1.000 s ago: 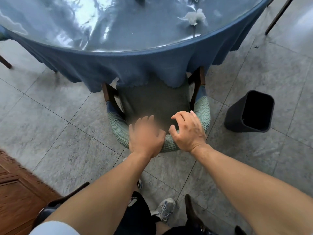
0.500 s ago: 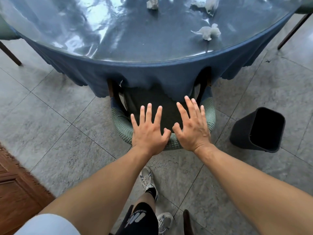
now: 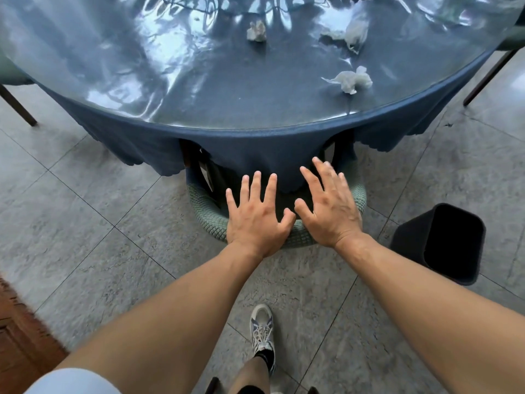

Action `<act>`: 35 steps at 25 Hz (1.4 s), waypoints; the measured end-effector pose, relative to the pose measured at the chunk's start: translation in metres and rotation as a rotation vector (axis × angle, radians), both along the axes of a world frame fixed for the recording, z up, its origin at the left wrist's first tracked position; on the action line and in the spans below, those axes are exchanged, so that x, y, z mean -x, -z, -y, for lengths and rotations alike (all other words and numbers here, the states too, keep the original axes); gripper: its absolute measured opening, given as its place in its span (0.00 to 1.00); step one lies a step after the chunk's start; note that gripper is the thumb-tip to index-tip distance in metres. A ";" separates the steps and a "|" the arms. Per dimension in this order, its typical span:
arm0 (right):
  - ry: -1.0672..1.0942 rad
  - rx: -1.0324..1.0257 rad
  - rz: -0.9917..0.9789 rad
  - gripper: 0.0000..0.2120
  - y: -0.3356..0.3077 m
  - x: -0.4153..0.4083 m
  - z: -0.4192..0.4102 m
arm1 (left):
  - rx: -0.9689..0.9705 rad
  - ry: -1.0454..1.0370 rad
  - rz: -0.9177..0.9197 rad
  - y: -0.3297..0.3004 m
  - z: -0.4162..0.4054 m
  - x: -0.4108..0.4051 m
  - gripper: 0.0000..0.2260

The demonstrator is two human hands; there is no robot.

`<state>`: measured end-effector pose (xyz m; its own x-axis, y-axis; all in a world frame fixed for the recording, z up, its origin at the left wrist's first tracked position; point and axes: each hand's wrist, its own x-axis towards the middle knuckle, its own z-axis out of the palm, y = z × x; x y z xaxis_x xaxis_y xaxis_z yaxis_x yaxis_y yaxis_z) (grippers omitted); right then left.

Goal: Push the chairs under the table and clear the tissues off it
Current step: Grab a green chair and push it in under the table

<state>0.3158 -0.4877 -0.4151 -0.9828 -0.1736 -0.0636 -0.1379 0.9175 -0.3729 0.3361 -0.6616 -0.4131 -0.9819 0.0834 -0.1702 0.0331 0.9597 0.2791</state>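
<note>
A green quilted chair (image 3: 208, 220) sits mostly under the round table (image 3: 255, 137), only its curved back showing below the blue tablecloth. My left hand (image 3: 257, 217) lies flat on the chair back with fingers spread. My right hand (image 3: 331, 211) is beside it, also open and spread over the back's top edge. Crumpled white tissues lie on the glossy tabletop: one near the right edge (image 3: 350, 79), one farther back in the middle (image 3: 257, 31), and a third at the back right (image 3: 353, 34).
A black waste bin (image 3: 409, 243) stands on the tiled floor to the right of the chair. Other chairs' legs show at the left (image 3: 18, 105) and right (image 3: 488, 78) of the table. My foot (image 3: 261, 334) is on the floor; wooden furniture is at the lower left.
The chair has slid further under the table, its seat now hidden by the cloth. Both hands went from curled on the back to flat and spread. More of the tabletop has come into view.
</note>
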 end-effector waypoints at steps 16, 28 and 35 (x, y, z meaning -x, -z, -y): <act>-0.597 -0.285 0.201 0.22 -0.013 0.000 -0.036 | -0.066 -0.078 -0.031 0.002 -0.002 -0.005 0.35; -0.612 -0.357 0.224 0.16 -0.023 -0.059 -0.094 | -0.196 -0.001 -0.199 0.005 -0.062 -0.057 0.29; -0.489 -0.073 0.199 0.31 -0.012 -0.096 -0.141 | -0.059 -0.089 -0.014 -0.001 -0.107 -0.072 0.36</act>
